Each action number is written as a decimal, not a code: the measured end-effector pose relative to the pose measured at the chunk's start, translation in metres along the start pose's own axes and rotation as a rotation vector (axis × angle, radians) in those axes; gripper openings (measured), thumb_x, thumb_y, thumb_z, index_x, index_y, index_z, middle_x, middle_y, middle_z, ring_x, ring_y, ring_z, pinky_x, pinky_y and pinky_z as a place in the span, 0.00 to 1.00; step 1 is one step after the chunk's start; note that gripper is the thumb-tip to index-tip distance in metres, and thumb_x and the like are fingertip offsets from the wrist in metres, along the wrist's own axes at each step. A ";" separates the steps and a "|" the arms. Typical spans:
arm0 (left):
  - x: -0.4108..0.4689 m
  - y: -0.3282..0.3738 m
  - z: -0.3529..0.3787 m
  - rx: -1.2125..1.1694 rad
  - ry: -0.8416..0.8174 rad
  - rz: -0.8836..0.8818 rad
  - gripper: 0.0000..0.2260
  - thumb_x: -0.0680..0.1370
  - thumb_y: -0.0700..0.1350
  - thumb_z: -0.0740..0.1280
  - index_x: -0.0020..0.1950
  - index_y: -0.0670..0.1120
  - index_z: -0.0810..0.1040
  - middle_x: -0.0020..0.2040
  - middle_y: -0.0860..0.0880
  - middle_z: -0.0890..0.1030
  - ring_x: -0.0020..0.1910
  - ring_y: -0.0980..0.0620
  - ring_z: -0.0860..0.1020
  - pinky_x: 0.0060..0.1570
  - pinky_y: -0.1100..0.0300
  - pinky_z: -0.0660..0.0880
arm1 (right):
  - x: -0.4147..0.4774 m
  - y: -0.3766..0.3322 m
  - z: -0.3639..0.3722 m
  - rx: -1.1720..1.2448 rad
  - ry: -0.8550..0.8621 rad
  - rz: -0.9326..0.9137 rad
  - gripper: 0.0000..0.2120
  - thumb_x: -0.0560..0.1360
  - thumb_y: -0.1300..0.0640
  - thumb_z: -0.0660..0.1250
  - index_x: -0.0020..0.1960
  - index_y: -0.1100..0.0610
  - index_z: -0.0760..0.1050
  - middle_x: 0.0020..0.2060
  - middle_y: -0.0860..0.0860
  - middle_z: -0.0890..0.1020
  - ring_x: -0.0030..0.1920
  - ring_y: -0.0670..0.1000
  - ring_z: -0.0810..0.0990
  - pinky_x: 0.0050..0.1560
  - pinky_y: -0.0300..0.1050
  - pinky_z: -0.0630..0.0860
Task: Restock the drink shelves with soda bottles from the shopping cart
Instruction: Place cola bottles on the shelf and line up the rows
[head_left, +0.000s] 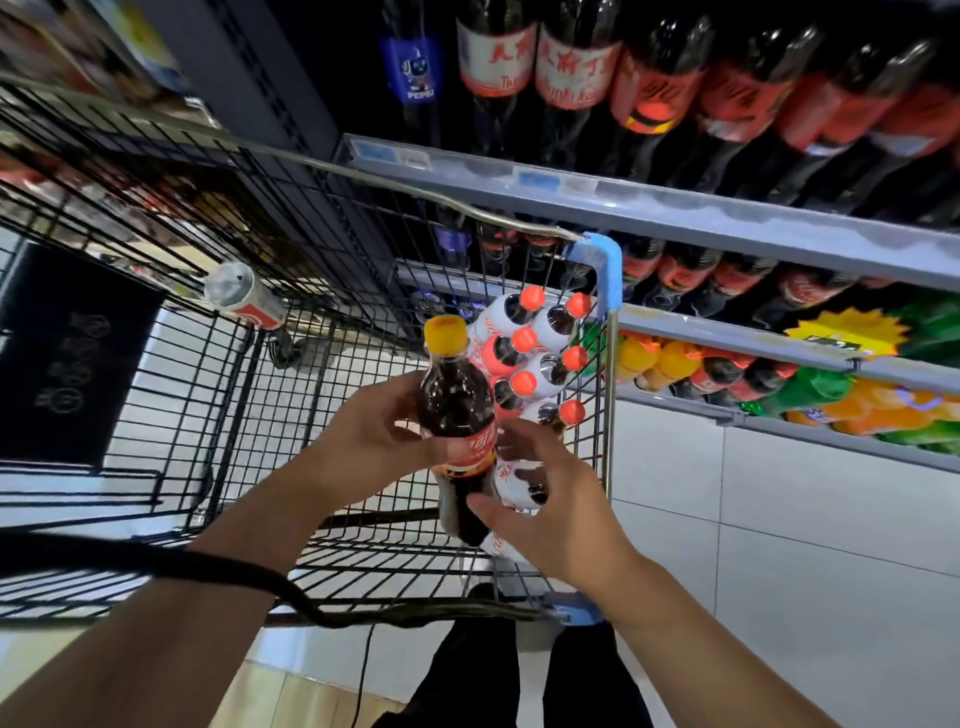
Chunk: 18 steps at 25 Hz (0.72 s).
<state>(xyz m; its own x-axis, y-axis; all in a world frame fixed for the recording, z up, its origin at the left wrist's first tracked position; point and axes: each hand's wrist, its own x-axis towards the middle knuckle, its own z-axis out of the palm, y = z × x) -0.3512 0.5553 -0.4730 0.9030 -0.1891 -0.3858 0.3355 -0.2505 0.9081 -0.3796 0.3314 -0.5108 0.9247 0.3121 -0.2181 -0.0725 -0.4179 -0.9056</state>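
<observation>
The left hand (374, 431) grasps a dark cola bottle with a yellow screw cap and a red label (454, 400). Its fingers wrap the bottle's middle from the left, and the bottle stands roughly upright above the basket of the black wire shopping cart (208, 364), near the cart's right wall.

The right hand (545, 499) sits just to the right and lower. Its thumb lies against the bottle's lower body and its fingers curve over a white-labelled bottle (519, 488) beneath; I cannot tell whether this hand grips either bottle or only touches them.

Behind the held bottle, in the cart's far right corner, stands a cluster of white-labelled cola bottles with red-orange caps (524, 338); 6 caps show. A blue plastic corner guard (597, 260) caps the cart's rim there. A clear bottle with a red label (244, 301) lies on its side at the cart's far left.

The cart is just beside grey metal shelves (675, 218). The upper level holds large dark bottles with red labels (571, 67) and 1 bottle with a blue label (415, 67). The lowest level holds orange and green bottles (831, 395).

A black cable (208, 566) crosses the left forearm.
</observation>
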 end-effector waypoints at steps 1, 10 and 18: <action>-0.002 0.008 0.003 -0.046 0.001 0.024 0.23 0.64 0.55 0.80 0.58 0.58 0.82 0.56 0.51 0.85 0.57 0.50 0.83 0.58 0.49 0.79 | -0.002 -0.005 -0.002 0.029 -0.007 0.006 0.28 0.67 0.39 0.76 0.62 0.25 0.67 0.54 0.28 0.80 0.58 0.36 0.80 0.55 0.30 0.76; -0.010 0.092 0.032 -0.132 -0.018 0.140 0.19 0.71 0.65 0.72 0.57 0.58 0.82 0.54 0.47 0.86 0.53 0.45 0.84 0.49 0.48 0.82 | -0.035 -0.070 -0.037 0.070 0.218 -0.014 0.18 0.65 0.40 0.76 0.55 0.33 0.78 0.44 0.34 0.84 0.45 0.40 0.82 0.43 0.27 0.74; -0.007 0.182 0.067 -0.169 -0.072 0.304 0.18 0.75 0.65 0.66 0.62 0.62 0.76 0.53 0.55 0.85 0.49 0.58 0.84 0.44 0.64 0.79 | -0.056 -0.132 -0.109 0.076 0.492 -0.121 0.21 0.63 0.36 0.74 0.56 0.31 0.75 0.49 0.32 0.82 0.51 0.37 0.80 0.47 0.26 0.72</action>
<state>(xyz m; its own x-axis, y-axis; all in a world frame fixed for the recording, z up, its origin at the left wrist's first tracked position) -0.3137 0.4475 -0.3156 0.9492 -0.2990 -0.0983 0.0990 -0.0128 0.9950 -0.3807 0.2765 -0.3392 0.9933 -0.0916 0.0709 0.0363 -0.3349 -0.9416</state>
